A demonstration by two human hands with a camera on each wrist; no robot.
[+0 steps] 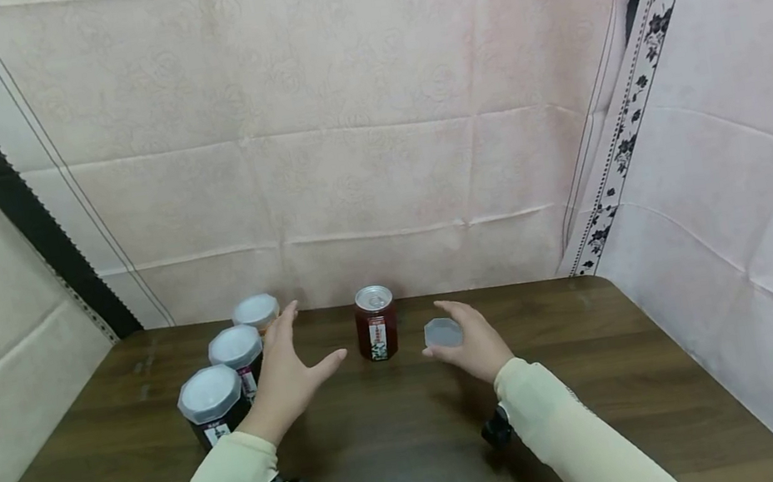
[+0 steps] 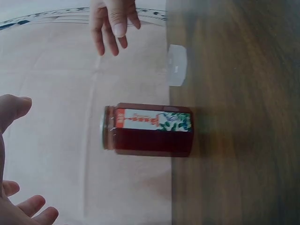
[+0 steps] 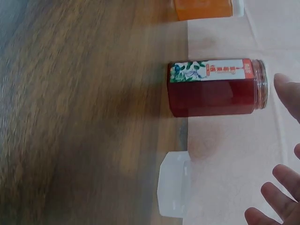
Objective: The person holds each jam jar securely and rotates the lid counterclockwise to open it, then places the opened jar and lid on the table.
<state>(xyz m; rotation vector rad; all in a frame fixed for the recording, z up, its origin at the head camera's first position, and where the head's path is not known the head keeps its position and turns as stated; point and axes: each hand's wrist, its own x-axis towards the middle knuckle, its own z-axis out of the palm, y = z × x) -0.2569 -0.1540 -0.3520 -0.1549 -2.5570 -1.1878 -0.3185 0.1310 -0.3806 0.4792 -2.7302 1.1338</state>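
A dark red jam jar [image 1: 376,327] stands upright near the table's back edge. Its threaded neck is bare of any octagonal cap, and a floral label runs down the side. A whitish octagonal lid [image 1: 442,332] lies on the table to the right of the jar, close to the right hand. My left hand [image 1: 289,379] hovers left of the jar, thumb and fingers spread apart. On the other side, my right hand [image 1: 475,341] is held with thumb and fingers parted, partly over the lid in the head view. Neither hand touches the jar.
Three capped jars stand in a row at the left: a front dark jar [image 1: 211,404], a middle one [image 1: 237,353] and a far one [image 1: 256,310] with orange contents. Behind the wooden table [image 1: 391,459] hangs a pale cloth [image 1: 357,153], with more cloth at both sides.
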